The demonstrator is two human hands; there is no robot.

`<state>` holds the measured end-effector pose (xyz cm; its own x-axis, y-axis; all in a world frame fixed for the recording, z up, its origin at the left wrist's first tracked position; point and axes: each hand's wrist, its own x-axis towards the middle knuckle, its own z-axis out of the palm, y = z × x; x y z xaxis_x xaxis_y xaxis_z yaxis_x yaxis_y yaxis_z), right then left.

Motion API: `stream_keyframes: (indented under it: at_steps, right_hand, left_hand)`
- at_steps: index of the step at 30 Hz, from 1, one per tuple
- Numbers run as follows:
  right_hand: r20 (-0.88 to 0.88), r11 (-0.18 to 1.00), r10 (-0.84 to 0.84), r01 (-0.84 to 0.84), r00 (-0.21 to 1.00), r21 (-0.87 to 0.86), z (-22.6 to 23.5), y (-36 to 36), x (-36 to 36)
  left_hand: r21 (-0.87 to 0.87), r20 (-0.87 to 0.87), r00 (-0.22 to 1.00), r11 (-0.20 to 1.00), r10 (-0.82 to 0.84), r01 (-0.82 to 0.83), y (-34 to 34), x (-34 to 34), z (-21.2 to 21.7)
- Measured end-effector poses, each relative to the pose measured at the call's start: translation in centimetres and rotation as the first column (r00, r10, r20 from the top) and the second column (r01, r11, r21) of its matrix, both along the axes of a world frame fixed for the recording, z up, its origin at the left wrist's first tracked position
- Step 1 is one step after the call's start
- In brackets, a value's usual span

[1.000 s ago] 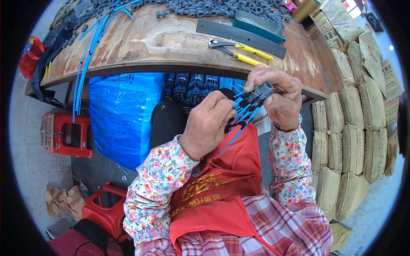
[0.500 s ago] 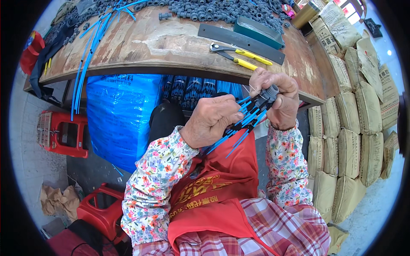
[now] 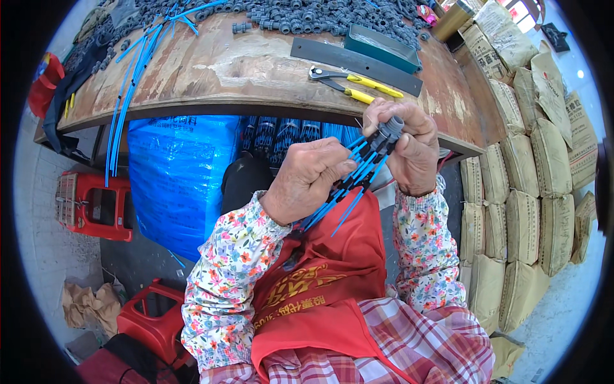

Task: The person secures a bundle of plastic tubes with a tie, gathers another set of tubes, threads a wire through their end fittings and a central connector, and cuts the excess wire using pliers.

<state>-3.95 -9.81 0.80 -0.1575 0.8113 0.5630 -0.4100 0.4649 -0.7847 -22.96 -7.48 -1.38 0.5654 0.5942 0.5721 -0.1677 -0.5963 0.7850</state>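
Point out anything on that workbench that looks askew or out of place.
A bundle of long blue tubes lies slanted across the bench's left end and hangs over the front edge, loose. The yellow-handled pliers lie flat; nothing else stands out.

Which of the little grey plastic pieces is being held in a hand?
The grey connector in the right hand, with blue tubes poking out; the others lie piled on the wooden table.

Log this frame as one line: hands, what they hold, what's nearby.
left hand: grips blue tubes | right hand: holds grey fitting on tube ends | bench: yellow-handled pliers, grey fittings pile
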Motion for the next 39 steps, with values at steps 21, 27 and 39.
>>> stream_keyframes:
  at_steps: [21,27,39]
  right_hand:
    - [0.069,0.991,0.13,-0.131,0.989,0.016,1.0,0.3,0.4]
    - [-0.008,1.0,0.024,-0.024,1.0,-0.017,1.5,0.1,-1.8]
    - [0.332,0.624,-0.773,0.742,0.541,0.244,1.7,1.1,-11.9]
  left_hand:
    - [0.161,-0.123,0.99,0.983,-0.068,0.088,0.4,-0.3,1.6]
    - [0.008,-0.114,0.965,0.972,0.235,-0.236,-0.6,-0.8,1.0]
    - [-0.088,0.065,0.736,0.739,0.673,-0.668,-1.0,-1.5,0.1]
